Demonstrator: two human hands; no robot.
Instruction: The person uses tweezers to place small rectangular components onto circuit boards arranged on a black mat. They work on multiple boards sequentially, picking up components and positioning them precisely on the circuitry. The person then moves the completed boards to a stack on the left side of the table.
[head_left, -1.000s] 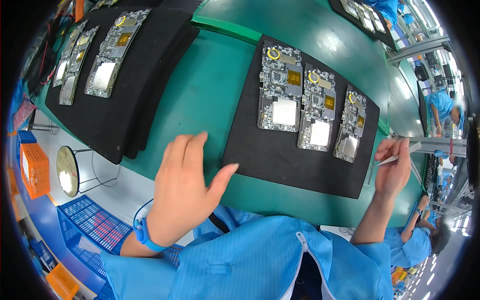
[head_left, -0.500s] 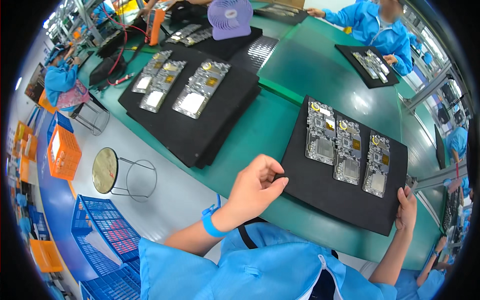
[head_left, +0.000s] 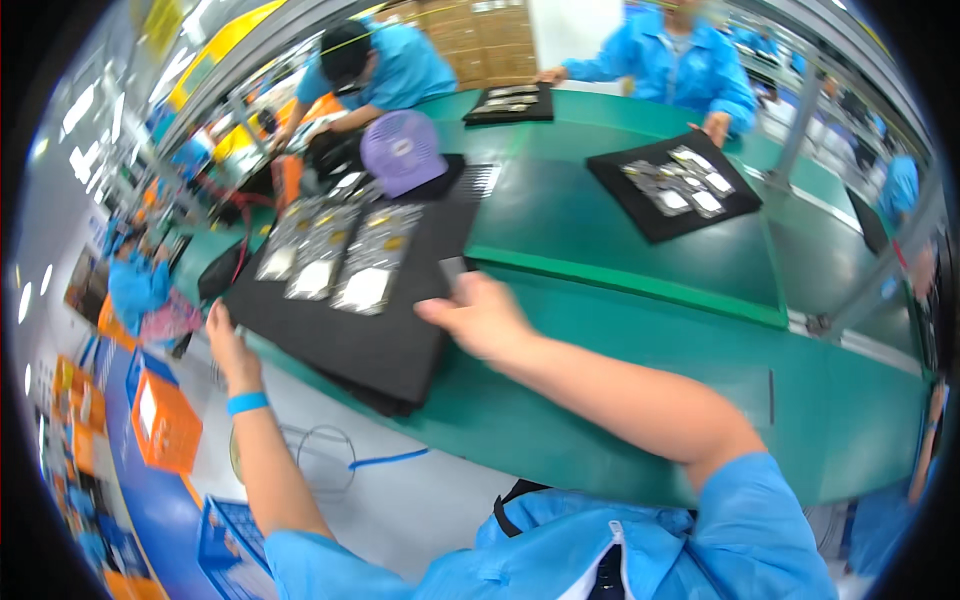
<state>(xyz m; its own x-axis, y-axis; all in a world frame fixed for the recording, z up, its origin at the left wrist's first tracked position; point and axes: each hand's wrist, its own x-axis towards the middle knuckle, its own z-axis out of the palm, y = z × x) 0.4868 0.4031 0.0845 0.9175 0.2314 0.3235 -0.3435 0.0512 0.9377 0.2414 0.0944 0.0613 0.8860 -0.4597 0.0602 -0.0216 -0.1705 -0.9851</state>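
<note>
A stack of black mats (head_left: 345, 340) lies at the table's left front edge. Several phone-like circuit boards (head_left: 368, 275) rest on its top mat in a slanting row, blurred by motion. My left hand (head_left: 234, 355), with a blue band on its wrist, grips the top mat's left corner. At the right edge my right hand (head_left: 485, 315) pinches the mat, thumb on the upper side. A small grey patch by its fingertips cannot be made out.
A purple fan (head_left: 402, 152) stands behind the stack. Across the green table (head_left: 620, 310), a co-worker touches another black mat (head_left: 650, 220) with boards. One more person bends over the far left. An orange crate (head_left: 165, 420) and a stool are on the floor.
Both my hands have moved left to the mat stack. The mat with three boards that lay before me is gone from that spot. My view has turned left.
</note>
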